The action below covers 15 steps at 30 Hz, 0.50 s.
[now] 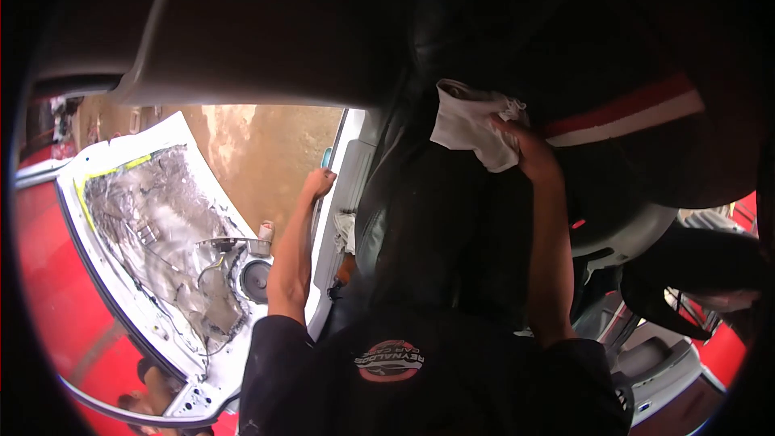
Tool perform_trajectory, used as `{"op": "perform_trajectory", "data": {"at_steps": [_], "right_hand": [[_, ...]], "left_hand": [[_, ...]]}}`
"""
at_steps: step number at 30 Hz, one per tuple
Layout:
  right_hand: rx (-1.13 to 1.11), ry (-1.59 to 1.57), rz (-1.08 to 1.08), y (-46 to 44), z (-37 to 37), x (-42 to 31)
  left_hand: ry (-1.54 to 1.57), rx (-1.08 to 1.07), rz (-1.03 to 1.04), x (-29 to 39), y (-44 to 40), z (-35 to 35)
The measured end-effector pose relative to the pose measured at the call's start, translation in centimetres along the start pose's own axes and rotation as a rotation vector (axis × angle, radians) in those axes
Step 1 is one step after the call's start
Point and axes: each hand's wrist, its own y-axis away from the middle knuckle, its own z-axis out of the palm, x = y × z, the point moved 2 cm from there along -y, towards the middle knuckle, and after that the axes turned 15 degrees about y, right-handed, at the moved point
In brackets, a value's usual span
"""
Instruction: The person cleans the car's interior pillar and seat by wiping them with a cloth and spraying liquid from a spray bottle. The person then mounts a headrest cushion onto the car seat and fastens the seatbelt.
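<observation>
A crumpled white cloth (pixel 476 125) lies against the dark surface inside a car, and my right hand (pixel 521 145) is closed on its right edge. My left hand (pixel 321 183) is closed at the pale door sill (pixel 349 165), beside the open doorway. Just beyond its fingers shows a small teal thing (pixel 326 157); whether the hand grips it or the sill is hidden. Dark upholstery (pixel 436 218) fills the space between my arms.
An open white car door (pixel 190 133) without its inner panel stands at left, showing foil-like lining and a round speaker (pixel 257 278). Brown floor (pixel 250 145) lies beyond the doorway. A red and white stripe (pixel 626 117) crosses the dark surface at right, above a steering wheel (pixel 638 238).
</observation>
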Motion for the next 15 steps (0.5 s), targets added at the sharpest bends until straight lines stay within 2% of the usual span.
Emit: {"op": "perform_trajectory", "data": {"at_steps": [1,4,5,8,10,12,15], "right_hand": [[-0.003,-0.008,0.006,0.3,-0.2,0.2],[-0.041,0.012,0.112,-0.3,-0.8,0.7],[-0.039,0.006,0.108,-0.2,-0.6,0.5],[-0.049,-0.003,0.091,-0.3,-0.6,0.6],[-0.083,0.001,0.088,-0.9,-1.3,1.7],[-0.068,0.029,0.085,-0.8,-1.4,1.6],[-0.039,0.004,0.101,-0.7,-1.0,1.3]], "left_hand": [[-0.068,-0.003,-0.008,0.4,-0.6,-0.2],[0.296,-0.213,-0.236,5.2,-1.7,1.2],[0.313,-0.190,-0.190,6.7,-2.5,2.2],[-0.054,-0.234,-0.319,10.0,-7.3,4.0],[0.252,-0.555,-0.347,3.8,-16.5,6.3],[0.274,-0.260,0.138,15.5,-10.7,3.4],[0.881,-0.079,0.184,19.8,-7.3,2.0]]}}
